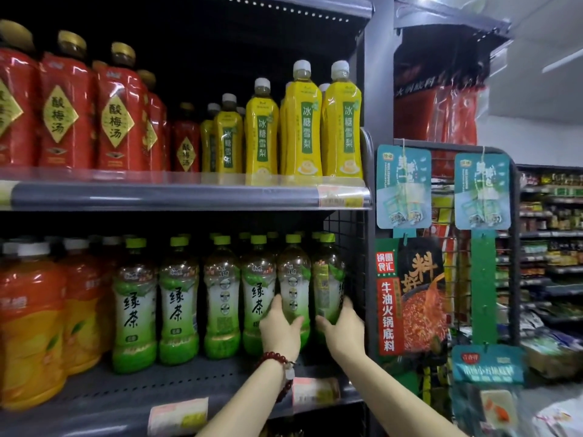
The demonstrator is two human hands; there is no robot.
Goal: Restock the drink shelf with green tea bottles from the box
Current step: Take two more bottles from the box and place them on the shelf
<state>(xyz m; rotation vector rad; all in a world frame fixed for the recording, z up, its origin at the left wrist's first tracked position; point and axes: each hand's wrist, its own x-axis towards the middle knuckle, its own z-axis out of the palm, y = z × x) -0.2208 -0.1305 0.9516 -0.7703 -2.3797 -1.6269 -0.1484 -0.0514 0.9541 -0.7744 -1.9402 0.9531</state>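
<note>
On the lower shelf (132, 386), the far left is taken up by orange drink bottles (28, 326) with white caps, standing upright and pressed close together. Just beside them to the right begins the row of green tea bottles (176, 304), upright, with green caps and green-and-white labels, several rows deep toward the back of the shelf. Above, on the upper shelf (164, 195), red plum drink bottles (116, 121) fill the left and yellow pear drink bottles (303, 127) the right, both sets upright. The left hand (280, 331), with a dark red bead bracelet (277, 362) at the wrist, has its grip wrapped around the lower part of a front-row green tea bottle (293, 279), thumb on the bottle's left side and fingers curled across its front. Right next to it, the right hand (342, 331) has its grip closed around the bottom half of the last green tea bottle in the row (326, 279), which stands nearest the wire mesh end panel (355, 247). Both held bottles are upright and touch each other; whether their bases rest on the shelf cannot be told, since the hands hide them. Two price tags (178, 419) hang on the lower shelf's front edge below the arms. To the right of the shelving, hanging packets of hotpot seasoning (413, 294) are clipped to a wire rack (457, 279).
</note>
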